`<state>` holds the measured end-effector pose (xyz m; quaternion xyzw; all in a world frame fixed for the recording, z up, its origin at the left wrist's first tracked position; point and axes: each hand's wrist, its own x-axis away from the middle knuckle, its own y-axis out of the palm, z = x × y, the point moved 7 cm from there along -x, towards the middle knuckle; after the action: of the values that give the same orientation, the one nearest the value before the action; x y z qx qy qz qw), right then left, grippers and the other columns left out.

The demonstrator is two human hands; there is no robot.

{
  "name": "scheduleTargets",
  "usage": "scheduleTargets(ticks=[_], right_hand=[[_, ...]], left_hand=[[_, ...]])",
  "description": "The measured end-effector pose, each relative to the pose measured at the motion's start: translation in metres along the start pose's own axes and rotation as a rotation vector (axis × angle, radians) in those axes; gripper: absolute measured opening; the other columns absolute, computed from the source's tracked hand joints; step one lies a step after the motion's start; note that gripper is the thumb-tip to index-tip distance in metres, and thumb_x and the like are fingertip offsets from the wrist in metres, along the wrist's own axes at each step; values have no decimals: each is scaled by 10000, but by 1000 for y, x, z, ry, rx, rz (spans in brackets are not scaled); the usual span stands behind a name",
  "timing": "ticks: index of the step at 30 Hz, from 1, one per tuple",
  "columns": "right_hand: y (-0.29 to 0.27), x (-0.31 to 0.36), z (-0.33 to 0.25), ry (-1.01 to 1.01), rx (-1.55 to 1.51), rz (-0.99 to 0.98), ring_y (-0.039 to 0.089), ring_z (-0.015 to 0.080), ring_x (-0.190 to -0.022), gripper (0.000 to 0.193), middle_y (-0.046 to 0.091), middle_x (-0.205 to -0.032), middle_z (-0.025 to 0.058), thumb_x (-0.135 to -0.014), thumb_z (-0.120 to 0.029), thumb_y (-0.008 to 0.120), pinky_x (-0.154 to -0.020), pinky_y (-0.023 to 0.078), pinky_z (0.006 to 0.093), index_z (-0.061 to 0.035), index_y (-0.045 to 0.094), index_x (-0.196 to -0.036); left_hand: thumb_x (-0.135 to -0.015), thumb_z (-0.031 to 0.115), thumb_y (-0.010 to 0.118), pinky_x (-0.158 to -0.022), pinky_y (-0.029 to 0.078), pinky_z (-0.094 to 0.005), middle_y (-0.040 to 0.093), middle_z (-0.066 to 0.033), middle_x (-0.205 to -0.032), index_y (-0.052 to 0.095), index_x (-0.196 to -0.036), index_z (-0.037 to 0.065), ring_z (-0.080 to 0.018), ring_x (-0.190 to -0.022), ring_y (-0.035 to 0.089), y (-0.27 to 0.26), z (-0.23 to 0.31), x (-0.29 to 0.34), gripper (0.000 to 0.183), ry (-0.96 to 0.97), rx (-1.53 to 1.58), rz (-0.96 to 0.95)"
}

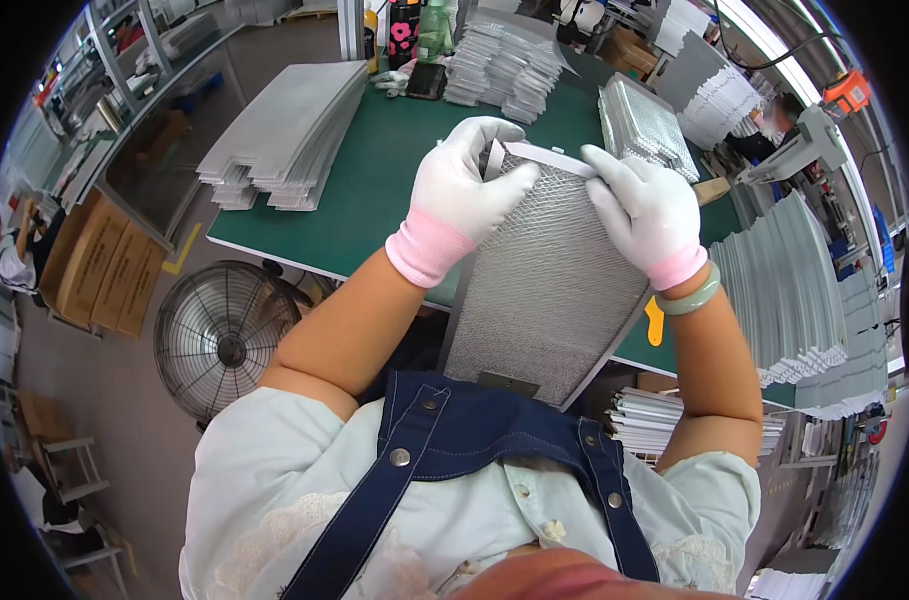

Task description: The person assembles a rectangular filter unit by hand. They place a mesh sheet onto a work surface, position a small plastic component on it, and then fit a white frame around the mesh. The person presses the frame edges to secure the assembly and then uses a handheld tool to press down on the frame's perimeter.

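Observation:
A rectangular metal mesh filter panel (554, 270) with a grey frame slants from the green table toward my apron. Its near end, with a small dark plate (508, 384), rests close against me. My left hand (464, 190), in a white glove with a pink cuff, is closed on the far left corner, thumb over the mesh. On the far right corner, my gloved right hand (649, 205) is closed with its fingertips at the edge. A pale frame strip (549, 158) runs along the far end between both hands. Whether that strip is loose or fixed, I cannot tell.
Flat grey sheets (284, 125) are stacked at the table's left. Folded metal pieces (504, 65) and mesh panels (646, 125) lie at the back. Frame pieces (779, 285) stand stacked on the right, near a yellow tool (655, 322). A floor fan (229, 330) stands left.

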<state>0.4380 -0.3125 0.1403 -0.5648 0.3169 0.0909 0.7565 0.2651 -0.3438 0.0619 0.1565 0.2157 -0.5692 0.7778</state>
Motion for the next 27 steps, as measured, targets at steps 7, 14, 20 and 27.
scheduleTargets(ticks=[7, 14, 20, 27], right_hand=[[-3, 9, -8, -153, 42, 38, 650, 298, -825, 687, 663, -977, 144, -761, -255, 749, -709, 510, 399, -32, 476, -1350], [-12, 28, 16, 43, 29, 154, 658, 289, -742, 450, 674, -846, 108, -785, -184, 748, -665, 522, 365, -55, 621, -1197], [-98, 65, 34, 395, -479, 739, 564, 57, -824, 194, 657, -939, 27, -944, -30, 592, -719, 466, 220, 18, 648, -1123], [62, 211, 50, 768, -559, 502, 639, 247, -859, 321, 641, -948, 118, -820, 7, 668, -784, 513, 334, -10, 623, -1138]], left_hand=[[-895, 82, 625, -978, 469, -320, 498, -219, -1367, 368, -1390, -77, -236, -1188, 573, 5, -6, 28, 581, 233, 24, 157], [-953, 193, 566, -705, 523, -375, 661, -185, -850, 578, -1183, 7, -349, -778, 662, 28, 14, 34, 296, 168, -363, 129], [-929, 216, 613, -723, 507, -354, 653, -145, -895, 612, -1114, 26, -292, -819, 646, 80, 149, -13, 265, 852, -821, 35], [-788, 466, 698, -952, 411, -507, 593, -100, -854, 602, -815, 86, -309, -999, 596, 176, 48, -10, 393, 871, -944, -509]])
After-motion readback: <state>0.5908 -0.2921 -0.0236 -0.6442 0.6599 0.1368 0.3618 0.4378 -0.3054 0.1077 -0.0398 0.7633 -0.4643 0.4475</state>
